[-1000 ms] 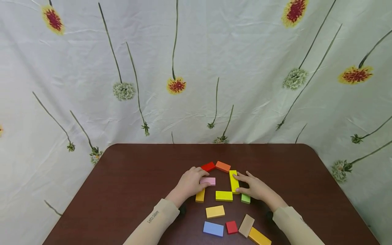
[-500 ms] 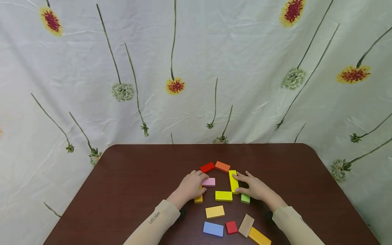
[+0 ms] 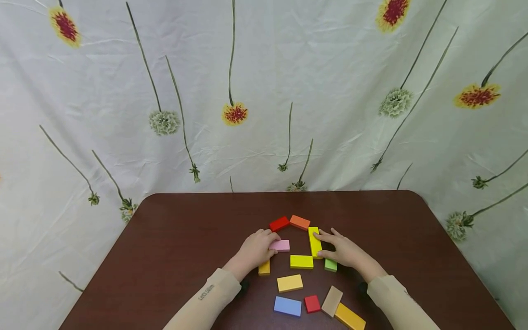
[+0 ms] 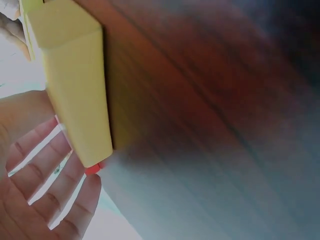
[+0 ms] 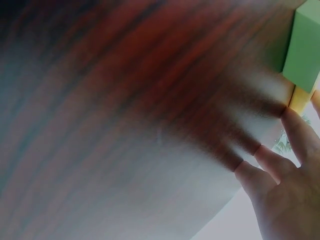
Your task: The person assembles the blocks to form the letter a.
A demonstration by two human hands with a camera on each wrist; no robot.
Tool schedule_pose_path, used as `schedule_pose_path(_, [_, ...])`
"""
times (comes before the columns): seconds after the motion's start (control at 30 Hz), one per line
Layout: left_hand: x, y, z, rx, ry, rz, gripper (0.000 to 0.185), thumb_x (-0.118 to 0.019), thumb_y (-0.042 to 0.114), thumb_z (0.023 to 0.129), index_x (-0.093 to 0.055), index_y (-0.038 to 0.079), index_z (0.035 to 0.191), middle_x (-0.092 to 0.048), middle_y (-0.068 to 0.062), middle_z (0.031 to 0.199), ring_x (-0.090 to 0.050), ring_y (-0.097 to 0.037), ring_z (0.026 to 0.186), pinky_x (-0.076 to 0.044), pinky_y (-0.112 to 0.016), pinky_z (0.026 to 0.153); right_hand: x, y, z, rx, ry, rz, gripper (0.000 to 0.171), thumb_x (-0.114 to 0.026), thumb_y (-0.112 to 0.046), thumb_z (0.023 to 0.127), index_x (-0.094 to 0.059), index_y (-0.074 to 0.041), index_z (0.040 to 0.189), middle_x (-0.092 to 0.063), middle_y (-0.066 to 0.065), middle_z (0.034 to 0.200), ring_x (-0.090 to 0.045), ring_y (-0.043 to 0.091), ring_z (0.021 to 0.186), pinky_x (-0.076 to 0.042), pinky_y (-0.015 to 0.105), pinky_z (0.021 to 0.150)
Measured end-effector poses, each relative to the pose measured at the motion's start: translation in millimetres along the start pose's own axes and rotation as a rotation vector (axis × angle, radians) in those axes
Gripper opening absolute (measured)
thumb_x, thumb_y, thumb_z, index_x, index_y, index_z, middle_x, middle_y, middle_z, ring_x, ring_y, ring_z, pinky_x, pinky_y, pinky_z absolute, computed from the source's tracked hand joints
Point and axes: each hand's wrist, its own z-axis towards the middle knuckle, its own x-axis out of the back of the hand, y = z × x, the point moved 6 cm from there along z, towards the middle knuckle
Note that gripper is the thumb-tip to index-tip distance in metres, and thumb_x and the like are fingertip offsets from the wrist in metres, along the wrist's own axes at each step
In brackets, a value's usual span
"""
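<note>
A long yellow block point(image 3: 315, 243) lies at the right of the group. My right hand point(image 3: 348, 250) holds it, thumb and index finger spread along its length, beside a green block point(image 3: 331, 265). Its other fingers stretch out over the table in the right wrist view. My left hand point(image 3: 255, 250) pinches the left end of a pink block point(image 3: 282, 245) between thumb and index finger. An orange-yellow block point(image 3: 264, 268) lies just under this hand; the left wrist view shows the thumb reaching over it. The thumb's tip is hidden there.
A red block point(image 3: 279, 223) and an orange block point(image 3: 300, 222) form a peak behind the hands. Nearer lie a short yellow block point(image 3: 301, 262), a pale yellow block point(image 3: 290, 283), a blue block point(image 3: 287, 306), a red square point(image 3: 312, 304), a tan block point(image 3: 332, 301) and an amber block point(image 3: 349, 316).
The orange-yellow block has shifted slightly left. My left thumb has drawn back from over the pink block to its near edge. The right hand stays on the long yellow block.
</note>
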Motion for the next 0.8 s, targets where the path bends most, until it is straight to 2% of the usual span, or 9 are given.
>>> schedule_pose_path(0.4, [3.8,7.3,-21.8,-0.062,-0.064,-0.008,0.030,-0.074,0.028,0.079,-0.067,0.020,0.107,-0.064,0.002,0.103,-0.053,-0.015,0.091,-0.049,-0.033,0.084,1.4,-0.8,-1.5,0.002,-0.003,0.007,0.062,-0.066,-0.040,0.084,-0.045,-0.022,0.140,-0.036,0.006,0.149,-0.019,0.041,0.139,-0.027,0.067,0.099])
schedule_pose_path(0.57, [2.9,13.8,-25.2,-0.100,-0.066,-0.004,0.030,-0.073,0.034,0.079,-0.068,0.020,0.105,-0.065,0.003,0.101,-0.053,-0.014,0.089,-0.049,-0.030,0.082,0.5,-0.2,-1.5,-0.002,-0.011,0.009,0.063,-0.065,-0.041,0.084,-0.045,-0.023,0.140,-0.035,0.006,0.149,-0.018,0.040,0.139,-0.027,0.067,0.099])
schedule_pose_path(0.8, [5.2,19.2,-26.1,-0.112,-0.050,-0.005,0.029,-0.074,0.034,0.079,-0.068,0.019,0.103,-0.064,0.004,0.097,-0.053,-0.012,0.086,-0.049,-0.028,0.080,1.4,-0.2,-0.5,0.004,-0.017,0.015,0.063,-0.064,-0.042,0.084,-0.044,-0.024,0.141,-0.035,0.006,0.149,-0.018,0.041,0.139,-0.028,0.065,0.100])
